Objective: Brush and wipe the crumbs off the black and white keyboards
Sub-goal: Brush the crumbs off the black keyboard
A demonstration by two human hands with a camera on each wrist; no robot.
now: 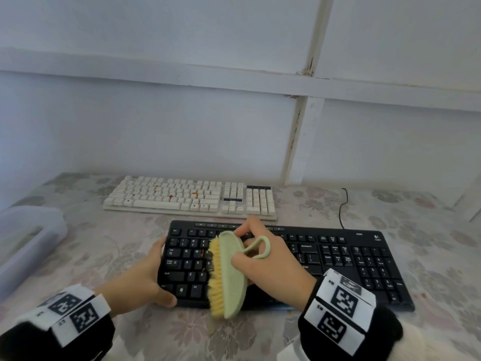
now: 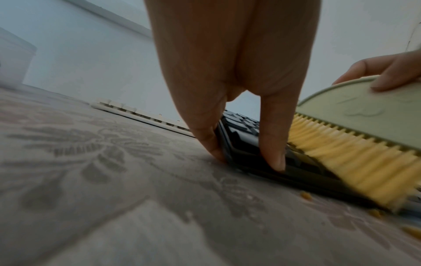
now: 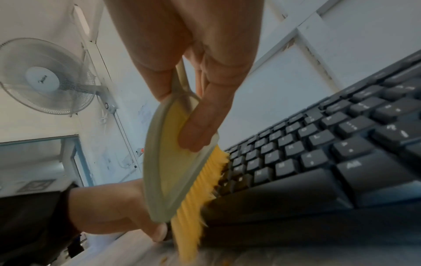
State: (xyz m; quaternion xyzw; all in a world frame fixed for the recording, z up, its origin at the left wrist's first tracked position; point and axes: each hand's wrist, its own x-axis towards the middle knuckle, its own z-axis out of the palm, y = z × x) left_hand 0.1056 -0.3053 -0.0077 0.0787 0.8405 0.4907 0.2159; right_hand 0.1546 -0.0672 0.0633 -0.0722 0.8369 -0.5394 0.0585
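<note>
Black keyboard (image 1: 325, 259): I see it lying flat on the table, right under both of my hands, its long side running left to right in front of me.
Brush (image 1: 229, 274): pale green back, yellow bristles. It stands on edge across the left half of the black keyboard, bristles turned toward my left hand and touching the keys; its lower end hangs past the keyboard's near edge.
Right hand (image 1: 270, 261): fingers and thumb curled around the brush back, gripping it. A green loop handle sticks up between thumb and fingers.
Left hand (image 1: 140, 277): it clasps the keyboard's left end. In the left wrist view the fingers (image 2: 212, 142) press against the left side edge and the thumb rests on the front left corner.
Crumbs on black keyboard (image 1: 203, 269): small orange bits sit among the letter keys just left of the bristles.
Crumbs on table (image 2: 306, 196): orange bits lie on the cloth just beside the keyboard's near edge, below the brush.
White keyboard (image 1: 190, 196): beyond both hands, parallel to the black one and near it, with orange crumbs scattered on its keys.
Table (image 1: 130, 334): covered in a pale floral cloth.
Plastic container (image 1: 28, 241): translucent, well to the left of my left hand.
Cable (image 1: 343, 209): black, on the cloth beyond my right hand, running to the black keyboard's far edge.
Fan (image 3: 45, 77): white, wall-mounted, seen only from the right wrist.
</note>
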